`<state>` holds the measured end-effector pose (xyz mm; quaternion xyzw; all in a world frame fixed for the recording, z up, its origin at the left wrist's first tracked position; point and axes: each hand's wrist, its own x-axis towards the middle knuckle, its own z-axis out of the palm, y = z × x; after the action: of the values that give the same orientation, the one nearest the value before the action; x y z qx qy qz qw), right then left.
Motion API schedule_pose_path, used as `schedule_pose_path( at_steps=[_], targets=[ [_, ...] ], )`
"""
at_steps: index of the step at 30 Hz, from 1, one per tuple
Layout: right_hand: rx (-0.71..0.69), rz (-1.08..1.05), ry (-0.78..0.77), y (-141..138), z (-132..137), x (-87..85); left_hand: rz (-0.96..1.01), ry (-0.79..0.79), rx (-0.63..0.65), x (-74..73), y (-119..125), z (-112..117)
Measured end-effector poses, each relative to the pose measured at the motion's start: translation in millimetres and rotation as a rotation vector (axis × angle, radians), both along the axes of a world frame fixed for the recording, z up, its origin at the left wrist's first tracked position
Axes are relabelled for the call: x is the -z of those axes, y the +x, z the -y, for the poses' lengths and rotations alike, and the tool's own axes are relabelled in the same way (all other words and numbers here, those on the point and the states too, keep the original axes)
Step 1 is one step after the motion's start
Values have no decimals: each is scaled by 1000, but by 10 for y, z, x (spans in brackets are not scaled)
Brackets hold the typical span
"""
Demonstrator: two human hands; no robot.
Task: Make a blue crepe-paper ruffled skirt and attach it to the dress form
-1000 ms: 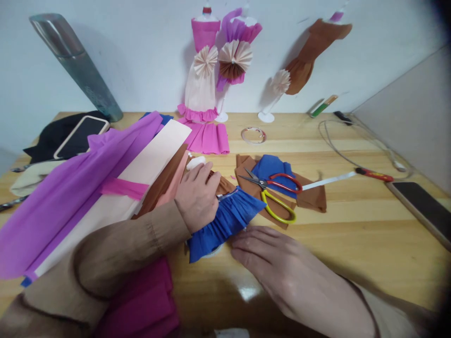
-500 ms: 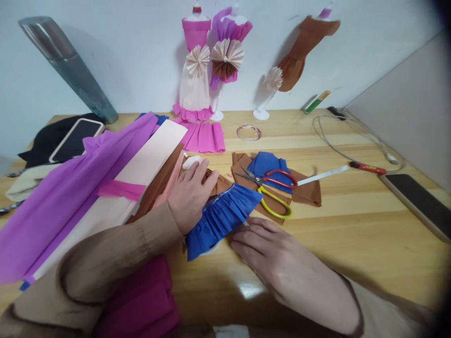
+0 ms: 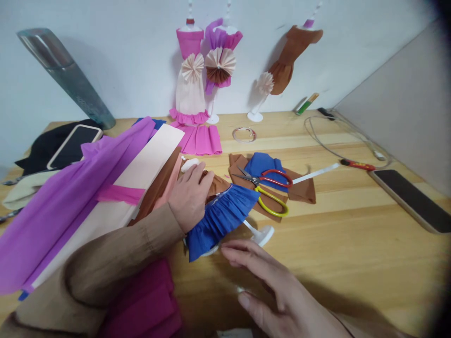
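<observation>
A small dress mannequin lies on its side on the wooden table, its white round base [image 3: 264, 234] showing beyond a gathered blue paper skirt [image 3: 221, 218]. My left hand [image 3: 190, 199] is closed over the brown bodice [image 3: 217, 183] above that skirt, hiding most of the torso. Part of the white upper end [image 3: 189, 164] peeks out past my fingertips. Just in front of the skirt is my right hand [image 3: 260, 281], thumb and fingers apart, with nothing in it. Red-and-yellow-handled scissors [image 3: 262, 180] rest on folded brown paper [image 3: 305, 190] and blue paper [image 3: 266, 164].
Purple, cream and brown crepe sheets [image 3: 141, 159] cover the left side. Dressed mannequins [image 3: 192, 91] stand by the wall near a tall bottle [image 3: 66, 80]. A phone [image 3: 410, 199], a red-handled tool [image 3: 357, 165] and a cable [image 3: 319, 143] lie right.
My right hand has drawn away from beneath the blue skirt toward me and opened, uncovering the white base. My left hand stays on the bodice. The view has shifted slightly.
</observation>
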<state>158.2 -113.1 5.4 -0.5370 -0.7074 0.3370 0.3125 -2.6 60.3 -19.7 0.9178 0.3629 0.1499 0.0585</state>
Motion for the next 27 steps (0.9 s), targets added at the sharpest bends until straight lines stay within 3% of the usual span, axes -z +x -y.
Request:
schedule_pose_path(
  at_steps=[5, 10, 18, 23, 27],
  targets=[
    [-76, -92, -123, 83, 142, 14, -10, -29, 1, -17, 21, 37],
    [-83, -366, -303, 42, 78, 104, -2, -37, 3, -34, 36, 32],
    [35, -559, -257, -120, -123, 310, -7, -33, 10, -39, 36, 11],
    [6, -628, -210, -121, -211, 487, -9, -39, 9, -35, 34, 8],
    [94, -667, -220, -167, -326, 487, -7, -41, 7, -37, 37, -1]
  ],
)
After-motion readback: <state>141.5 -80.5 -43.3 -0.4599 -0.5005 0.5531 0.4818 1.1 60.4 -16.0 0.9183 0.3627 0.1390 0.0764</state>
